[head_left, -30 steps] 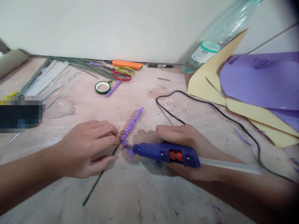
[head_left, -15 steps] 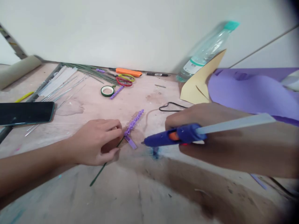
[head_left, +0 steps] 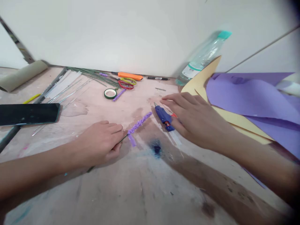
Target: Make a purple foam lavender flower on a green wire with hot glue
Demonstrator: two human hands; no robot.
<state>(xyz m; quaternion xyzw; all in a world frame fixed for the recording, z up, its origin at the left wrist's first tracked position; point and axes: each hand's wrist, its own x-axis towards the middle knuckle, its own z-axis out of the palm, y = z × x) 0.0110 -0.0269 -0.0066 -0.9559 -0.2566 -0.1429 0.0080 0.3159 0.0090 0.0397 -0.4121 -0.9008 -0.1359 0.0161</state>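
My left hand (head_left: 100, 143) is closed around the green stem of a purple flower spike (head_left: 140, 123), low over the tabletop. A loose purple strip (head_left: 132, 140) hangs from the base of the spike, just beyond my fingertips. The blue glue gun (head_left: 163, 117) lies on the table right of the spike, its nozzle pointing away to the back left and a clear glue stick at its rear. My right hand (head_left: 187, 118) is beside and partly over the gun, palm down, with its fingers stretched out and apart.
Scissors (head_left: 126, 84), green tape (head_left: 110, 93), an orange cutter (head_left: 130, 76) and a pen (head_left: 157, 78) lie at the back. A phone (head_left: 30, 114) and cardboard tube (head_left: 23, 75) are left. A bottle (head_left: 199, 64) leans behind yellow and purple paper (head_left: 248, 93) at right.
The glue gun has gone from my right hand's grip to lying on the table, turned to point away. My right hand has opened. The flower spike has tilted lower, still in my left hand.
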